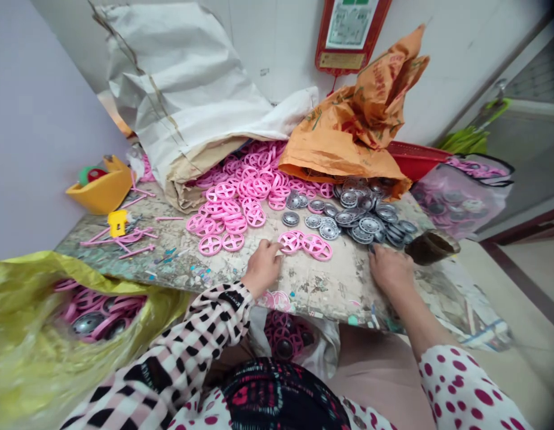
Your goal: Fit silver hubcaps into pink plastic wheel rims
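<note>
Pink plastic spoked rings (289, 242) lie in a loose group of three on the worn, paint-flecked workbench (343, 286), just ahead of the left hand (261, 267). A much larger heap of the same rings (252, 191) spreads behind them, running back under the edge of a white woven sack (182, 89). On my feed, the left hand's fingertips (277, 249) are curled forward and appear to meet the nearest ring, but I cannot tell whether they grip it or only rest against it. The right hand (390, 270) sits on the bench with its fingers bent downward, just beside a pile of grey ribbed wheel hubs (360, 222). I cannot tell whether those fingers hold anything.

An orange sack (352, 137) slumps over the back of the hubs, with a red plastic crate (415, 158) behind it. To the right, a clear plastic bag (460, 194) bulges with pink and grey parts. On the bench's left end, pink plastic sprues (118, 239) lie scattered near a yellow plastic scoop (101, 188). Lower left, a yellow-green plastic bag (43, 334) holds pink rings fitted with grey hubs, and a similar batch (283, 337) sits below the bench edge, between my viewpoint's two arms. The left arm wears a checked sleeve (200, 337), the right a polka-dot sleeve (465, 382).
</note>
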The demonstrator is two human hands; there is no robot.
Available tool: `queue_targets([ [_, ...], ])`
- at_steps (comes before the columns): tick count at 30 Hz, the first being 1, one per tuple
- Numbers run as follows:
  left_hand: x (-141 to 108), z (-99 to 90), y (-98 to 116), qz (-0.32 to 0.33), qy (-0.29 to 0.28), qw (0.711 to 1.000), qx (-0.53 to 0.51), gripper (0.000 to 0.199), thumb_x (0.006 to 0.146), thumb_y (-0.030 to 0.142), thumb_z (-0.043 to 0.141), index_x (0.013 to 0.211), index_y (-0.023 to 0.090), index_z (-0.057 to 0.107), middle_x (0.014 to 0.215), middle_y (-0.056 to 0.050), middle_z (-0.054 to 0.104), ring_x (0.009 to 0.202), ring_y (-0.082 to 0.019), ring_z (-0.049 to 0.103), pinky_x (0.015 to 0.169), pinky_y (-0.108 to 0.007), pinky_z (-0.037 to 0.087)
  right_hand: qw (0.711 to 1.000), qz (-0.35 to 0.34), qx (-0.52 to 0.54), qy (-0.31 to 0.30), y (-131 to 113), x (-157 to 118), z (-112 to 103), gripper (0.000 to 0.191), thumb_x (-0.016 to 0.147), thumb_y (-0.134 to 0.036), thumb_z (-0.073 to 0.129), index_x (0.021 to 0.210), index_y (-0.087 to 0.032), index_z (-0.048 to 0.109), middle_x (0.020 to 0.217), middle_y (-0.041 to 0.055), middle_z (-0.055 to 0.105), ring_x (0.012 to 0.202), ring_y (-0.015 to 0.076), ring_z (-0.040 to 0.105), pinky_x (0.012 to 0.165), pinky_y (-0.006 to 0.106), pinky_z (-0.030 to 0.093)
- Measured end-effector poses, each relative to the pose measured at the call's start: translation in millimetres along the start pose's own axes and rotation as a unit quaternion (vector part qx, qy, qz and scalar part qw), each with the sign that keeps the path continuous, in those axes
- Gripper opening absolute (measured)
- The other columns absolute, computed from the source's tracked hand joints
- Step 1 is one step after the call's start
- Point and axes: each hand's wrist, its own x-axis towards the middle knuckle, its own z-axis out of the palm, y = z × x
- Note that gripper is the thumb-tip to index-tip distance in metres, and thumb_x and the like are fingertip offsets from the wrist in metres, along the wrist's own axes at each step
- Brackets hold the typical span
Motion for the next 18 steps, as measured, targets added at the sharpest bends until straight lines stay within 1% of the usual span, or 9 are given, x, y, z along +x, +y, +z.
queue_targets([
  [3,10,4.7,1,0.011,-0.040,0.996,0.080,0.029,0.086,0.024,0.050,0.113,0.024,0.060,0.101,-0.007,0.049,0.085,-0.020,0.055,0.071,-0.031,0.043,0.999,-0.019,-0.008,0.030,2,-10,-4,0.036,0.095,-0.027,0.035,0.111,-0.010,0.062,0.092,0.0170,0.067,0.085,0.0274,0.062,0.075,0.036,0.040],
  [8,17,10.6,0,0.067,-0.044,0.986,0.143,0.022,0.089,0.022,0.044,0.101,0.021,0.063,0.099,-0.009,0.050,0.092,-0.024,0.050,0.074,-0.033,0.042,0.993,0.072,0.080,0.052,6,-24,-9,0.038,0.095,-0.028,0.033,0.124,-0.016,0.055,0.105,0.0152,0.065,0.087,0.0264,0.062,0.069,0.033,0.041],
  [11,21,6.6,-3,0.119,-0.046,0.983,0.129,0.019,0.087,0.017,0.046,0.091,0.019,0.064,0.099,-0.011,0.054,0.096,-0.025,0.049,0.078,-0.036,0.042,0.988,0.088,0.126,0.030,7,-30,-13,0.040,0.094,-0.029,0.031,0.123,-0.018,0.056,0.107,0.0154,0.064,0.085,0.0274,0.061,0.069,0.035,0.041],
  [13,21,4.0,-2,0.123,-0.035,0.990,0.062,0.014,0.084,0.016,0.050,0.085,0.019,0.064,0.097,-0.009,0.056,0.097,-0.024,0.050,0.083,-0.037,0.042,0.975,0.107,0.192,0.031,3,-34,-18,0.040,0.092,-0.033,0.036,0.121,-0.017,0.058,0.098,0.0150,0.065,0.081,0.0271,0.060,0.069,0.036,0.041],
  [14,20,3.5,-1,0.104,-0.024,0.994,0.002,0.011,0.083,0.016,0.052,0.083,0.019,0.063,0.094,-0.007,0.058,0.096,-0.023,0.051,0.085,-0.037,0.042,0.960,0.121,0.251,0.040,-2,-36,-22,0.040,0.090,-0.036,0.040,0.119,-0.017,0.059,0.091,0.0134,0.066,0.078,0.0262,0.060,0.069,0.036,0.042],
  [15,18,3.8,1,0.069,-0.014,0.994,-0.079,0.008,0.081,0.016,0.054,0.080,0.019,0.062,0.089,-0.005,0.058,0.093,-0.021,0.053,0.086,-0.037,0.043,0.933,0.132,0.330,0.052,-9,-39,-26,0.040,0.087,-0.039,0.045,0.117,-0.016,0.060,0.085,0.0112,0.065,0.075,0.0248,0.059,0.069,0.035,0.043],
  [16,15,4.8,5,0.020,-0.013,0.984,-0.178,0.004,0.080,0.017,0.056,0.078,0.018,0.060,0.083,-0.003,0.058,0.088,-0.020,0.055,0.085,-0.036,0.044,0.894,0.139,0.421,0.063,-19,-43,-31,0.040,0.084,-0.042,0.050,0.113,-0.017,0.060,0.081,0.0086,0.064,0.074,0.0234,0.058,0.069,0.035,0.044],
  [17,10,6.2,9,-0.037,-0.026,0.956,-0.290,0.003,0.079,0.019,0.058,0.077,0.018,0.058,0.078,-0.001,0.058,0.082,-0.018,0.057,0.082,-0.034,0.046,0.842,0.132,0.518,0.071,-31,-48,-37,0.040,0.082,-0.045,0.053,0.110,-0.017,0.060,0.080,0.0065,0.063,0.074,0.0218,0.058,0.069,0.034,0.046],
  [18,4,7.7,15,-0.094,-0.051,0.909,-0.403,0.007,0.079,0.022,0.060,0.076,0.017,0.056,0.074,0.000,0.058,0.077,-0.016,0.058,0.078,-0.033,0.048,0.782,0.119,0.608,0.073,-45,-53,-43,0.041,0.079,-0.047,0.057,0.107,-0.017,0.059,0.082,0.0057,0.063,0.075,0.0207,0.058,0.071,0.033,0.047],
])
